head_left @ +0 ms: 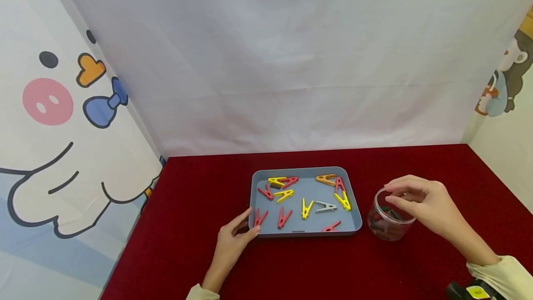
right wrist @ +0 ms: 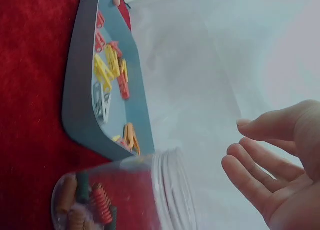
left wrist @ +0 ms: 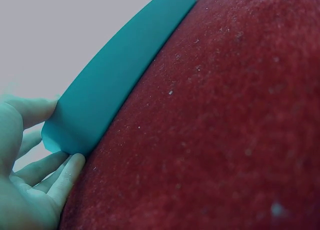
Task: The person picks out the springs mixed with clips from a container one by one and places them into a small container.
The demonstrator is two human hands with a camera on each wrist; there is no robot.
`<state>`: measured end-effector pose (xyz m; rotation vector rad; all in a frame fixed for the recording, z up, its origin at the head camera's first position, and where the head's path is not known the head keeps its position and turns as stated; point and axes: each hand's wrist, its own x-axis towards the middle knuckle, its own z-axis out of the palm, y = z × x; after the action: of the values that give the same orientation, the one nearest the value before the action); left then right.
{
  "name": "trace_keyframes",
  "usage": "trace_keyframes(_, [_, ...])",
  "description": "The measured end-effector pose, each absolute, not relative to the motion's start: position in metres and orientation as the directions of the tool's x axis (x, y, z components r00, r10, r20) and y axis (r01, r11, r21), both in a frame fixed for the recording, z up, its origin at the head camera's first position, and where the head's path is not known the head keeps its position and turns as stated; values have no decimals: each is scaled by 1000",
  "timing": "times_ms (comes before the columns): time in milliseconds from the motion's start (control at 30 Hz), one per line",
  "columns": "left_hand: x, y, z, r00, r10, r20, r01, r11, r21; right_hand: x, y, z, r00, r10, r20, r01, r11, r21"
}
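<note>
My left hand (head_left: 233, 240) holds the front left corner of a blue-grey tray (head_left: 300, 234), thumb and fingers against its edge; the left wrist view shows the tray wall (left wrist: 110, 80) between them. Several plastic clothespins lie scattered in the tray, among them a yellow clothespin (head_left: 306, 209), an orange clothespin (head_left: 325, 179), a grey clothespin (head_left: 326, 207) and red ones. Above the mouth of a clear jar (head_left: 385, 233) hovers my right hand (head_left: 429, 203), its fingers loosely bent with nothing visible between them. Small ribbed, spring-like pieces (right wrist: 101, 203), red, brown and dark green, lie in the jar.
A dark ribbed piece (head_left: 275, 186) lies among the clothespins at the tray's back left. Red cloth (head_left: 187, 198) covers the table. A white curtain (head_left: 291, 59) hangs behind it, with cartoon-printed panels (head_left: 46, 152) at the sides.
</note>
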<state>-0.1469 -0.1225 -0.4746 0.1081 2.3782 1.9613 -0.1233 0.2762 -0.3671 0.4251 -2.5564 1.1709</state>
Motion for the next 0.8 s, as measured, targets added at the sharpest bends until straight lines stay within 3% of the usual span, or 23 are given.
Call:
trace_keyframes(500, [-144,-125,-471,-997,73,-35,-19,209,978,-142,244,-364,-885,-212,415,-458,555,-694])
trace_keyframes(800, [-144,-123,-470,-996,91,-16,3,206,979,-148,227,-367,-906,-209,367,-419,565,-711])
